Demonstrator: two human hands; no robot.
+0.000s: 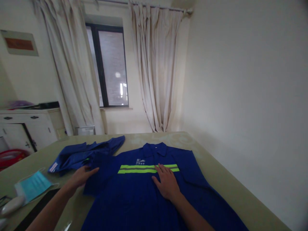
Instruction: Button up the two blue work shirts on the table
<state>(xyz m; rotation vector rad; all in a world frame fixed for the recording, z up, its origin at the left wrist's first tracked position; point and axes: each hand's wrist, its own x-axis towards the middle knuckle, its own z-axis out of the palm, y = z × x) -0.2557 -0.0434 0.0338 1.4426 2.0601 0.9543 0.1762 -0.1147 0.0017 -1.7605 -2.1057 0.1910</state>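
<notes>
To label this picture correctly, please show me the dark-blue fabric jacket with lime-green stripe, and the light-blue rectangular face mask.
Dark-blue fabric jacket with lime-green stripe (141, 191), head view: middle of its front.
Light-blue rectangular face mask (36, 185), head view: middle of its blue surface.

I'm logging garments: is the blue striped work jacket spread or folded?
Largely spread: the jacket lies front up, collar at the far end, reflective chest stripe showing, right hand resting on it.

One blue jacket (134, 199) with lime reflective band (137, 169) lies spread on a greenish bench (231, 183). Right hand (166, 183) rests on its front, left hand (83, 176) at one sleeve (102, 176). Farther left: one bunched blue garment (74, 155), one light-blue face mask (34, 186).
</notes>
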